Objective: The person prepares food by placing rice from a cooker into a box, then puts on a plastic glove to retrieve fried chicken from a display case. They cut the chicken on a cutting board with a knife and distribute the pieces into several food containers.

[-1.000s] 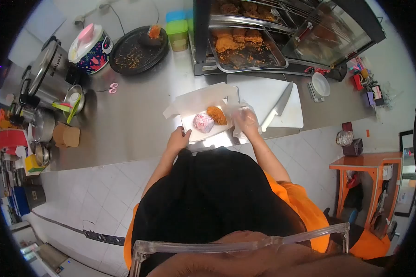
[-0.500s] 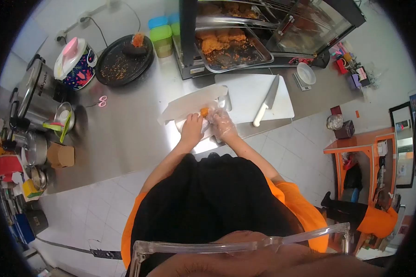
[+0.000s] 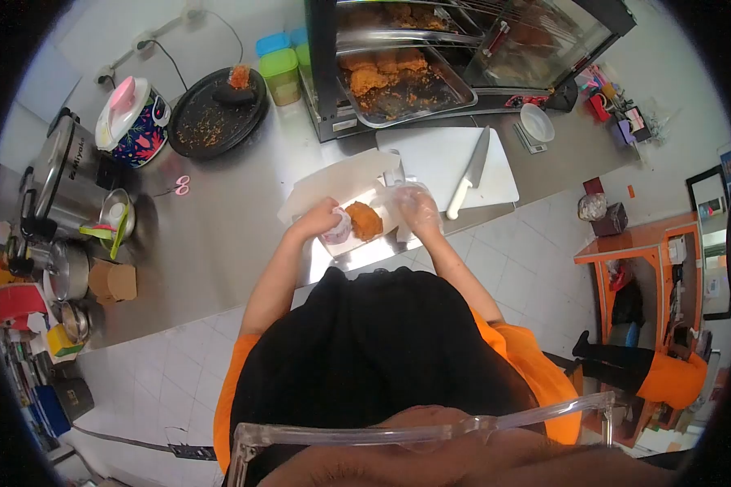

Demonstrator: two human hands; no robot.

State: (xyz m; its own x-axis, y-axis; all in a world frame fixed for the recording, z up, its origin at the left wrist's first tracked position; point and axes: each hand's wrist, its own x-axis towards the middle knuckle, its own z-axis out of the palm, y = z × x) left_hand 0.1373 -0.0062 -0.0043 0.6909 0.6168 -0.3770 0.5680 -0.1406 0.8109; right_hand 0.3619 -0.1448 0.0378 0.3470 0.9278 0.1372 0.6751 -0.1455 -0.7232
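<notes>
A golden-brown piece of fried chicken (image 3: 365, 221) lies in an open white paper box (image 3: 351, 247), its lid (image 3: 333, 180) raised at the back. Beside the chicken, on its left, is a small wrapped packet (image 3: 336, 230) with reddish print. My bare left hand (image 3: 317, 217) is at the box's left side, its fingers closed against the packet. My right hand (image 3: 418, 211), in a clear plastic glove, hovers by the box's right side, apart from the chicken. Glare and blur on the glove hide how its fingers are held.
A white cutting board (image 3: 430, 154) with a knife (image 3: 473, 170) lies right of the box. Behind stands a warming cabinet (image 3: 325, 81) with a tray of fried chicken (image 3: 390, 77). Pink scissors (image 3: 183, 185), a black pan (image 3: 207, 134) and pots are leftward. Another person in orange (image 3: 672, 377) is at right.
My right hand has moved right, off the chicken, which now shows in full. My left hand has shifted left, and the wrapped packet beside it has come into sight.
</notes>
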